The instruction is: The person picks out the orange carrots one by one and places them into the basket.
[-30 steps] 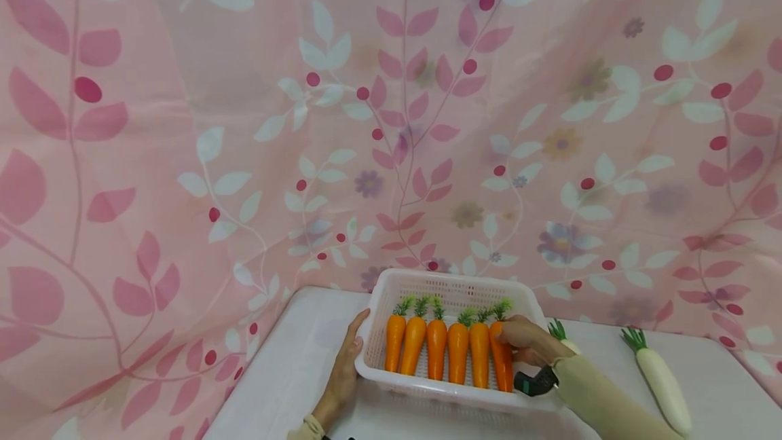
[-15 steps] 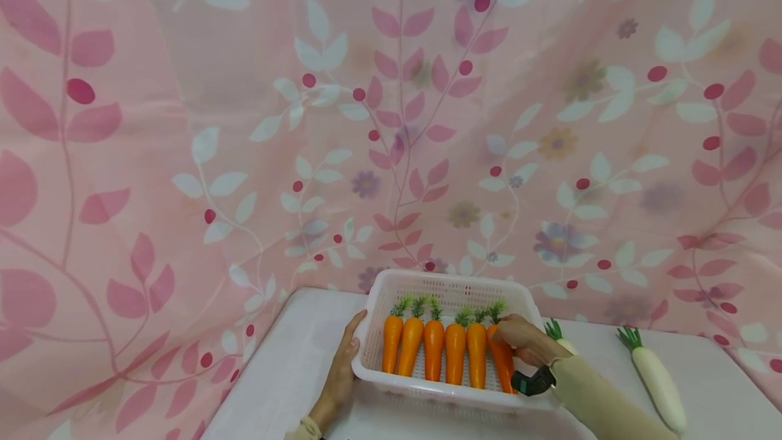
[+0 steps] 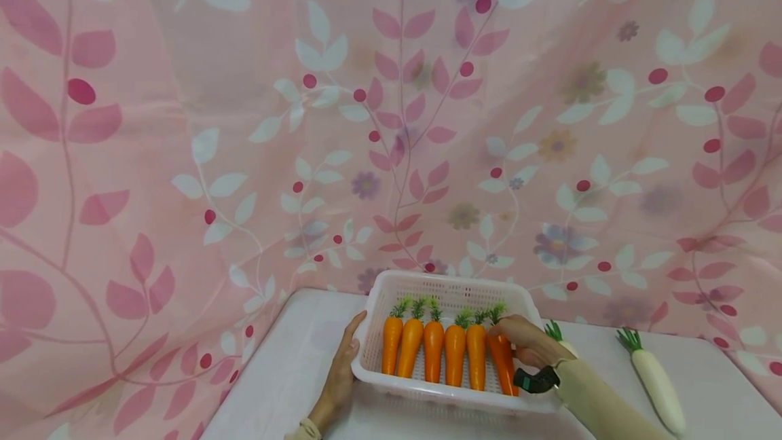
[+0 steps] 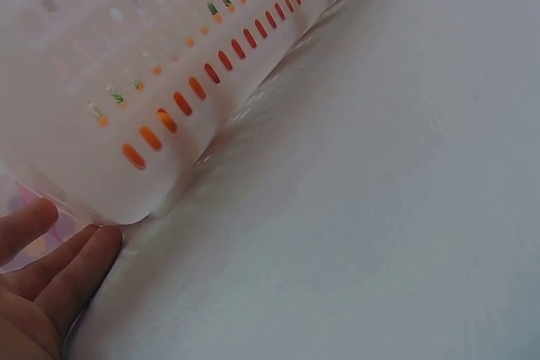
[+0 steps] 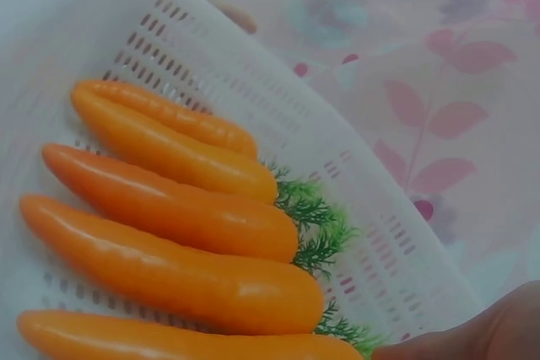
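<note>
A white plastic basket (image 3: 452, 396) with slotted walls holds a row of several orange carrots (image 3: 433, 352) with green leafy tops. My right hand (image 3: 528, 339) reaches in at the right end and grips the rightmost carrot (image 3: 502, 362) near its top; this carrot lies tilted. In the right wrist view, only a finger (image 5: 485, 335) shows at the lower right corner, beside other carrots (image 5: 169, 208). My left hand (image 3: 338, 372) rests against the basket's left end. The left wrist view shows its straight fingers (image 4: 76, 271) touching the basket's lower corner.
To the right of the basket, a white radish (image 3: 658, 389) with green leaves lies on the white table (image 3: 287, 358). Another radish (image 3: 562, 339) is partly hidden behind my right arm. A pink floral cloth (image 3: 391, 121) hangs behind the table.
The top of the rightmost carrot has shifted slightly left and its lower end right, so it tilts more. My left hand and the basket look nearly unmoved.
</note>
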`<control>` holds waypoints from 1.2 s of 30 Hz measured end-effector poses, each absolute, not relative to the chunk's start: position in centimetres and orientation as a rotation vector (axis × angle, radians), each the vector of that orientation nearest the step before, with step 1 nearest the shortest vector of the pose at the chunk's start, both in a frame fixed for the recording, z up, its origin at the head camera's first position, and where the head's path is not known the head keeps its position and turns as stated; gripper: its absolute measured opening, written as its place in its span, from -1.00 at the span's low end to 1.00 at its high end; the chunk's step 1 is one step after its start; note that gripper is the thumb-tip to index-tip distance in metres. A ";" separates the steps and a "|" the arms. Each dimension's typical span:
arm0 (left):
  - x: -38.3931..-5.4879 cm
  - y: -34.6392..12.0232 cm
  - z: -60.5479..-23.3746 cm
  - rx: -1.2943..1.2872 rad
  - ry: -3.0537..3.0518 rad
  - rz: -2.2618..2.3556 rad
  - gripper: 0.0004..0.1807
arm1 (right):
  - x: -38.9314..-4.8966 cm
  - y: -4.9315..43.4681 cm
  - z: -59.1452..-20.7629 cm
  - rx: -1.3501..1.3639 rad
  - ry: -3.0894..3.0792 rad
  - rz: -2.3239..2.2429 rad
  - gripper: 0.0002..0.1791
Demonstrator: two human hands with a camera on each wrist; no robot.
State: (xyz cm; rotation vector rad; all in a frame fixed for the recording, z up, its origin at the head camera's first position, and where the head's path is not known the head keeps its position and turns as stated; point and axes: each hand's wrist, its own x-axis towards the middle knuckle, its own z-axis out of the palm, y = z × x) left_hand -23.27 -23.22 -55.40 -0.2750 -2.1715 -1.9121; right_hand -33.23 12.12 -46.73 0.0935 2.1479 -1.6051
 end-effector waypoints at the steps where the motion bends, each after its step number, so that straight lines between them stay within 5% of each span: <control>1: -23.2 -23.2 -55.4 -0.272 -2.175 -1.901 -0.42 | -33.2 12.1 -46.8 0.091 2.140 -1.613 -0.44; 8: -23.4 -23.0 -55.4 -0.270 -2.167 -1.904 -0.42 | -33.2 12.2 -46.8 0.098 2.102 -1.686 -0.36; 16: -23.8 -23.0 -55.1 -0.284 -2.175 -1.895 -0.42 | -33.6 12.5 -46.5 0.101 2.065 -1.726 0.09; 23: -23.5 -23.3 -55.2 -0.254 -2.197 -1.829 -0.42 | -33.4 12.0 -46.6 0.105 2.101 -1.689 -0.32; 36: -23.1 -23.0 -55.2 -0.248 -2.193 -1.902 -0.41 | -32.8 12.1 -46.1 0.060 2.148 -1.667 -0.38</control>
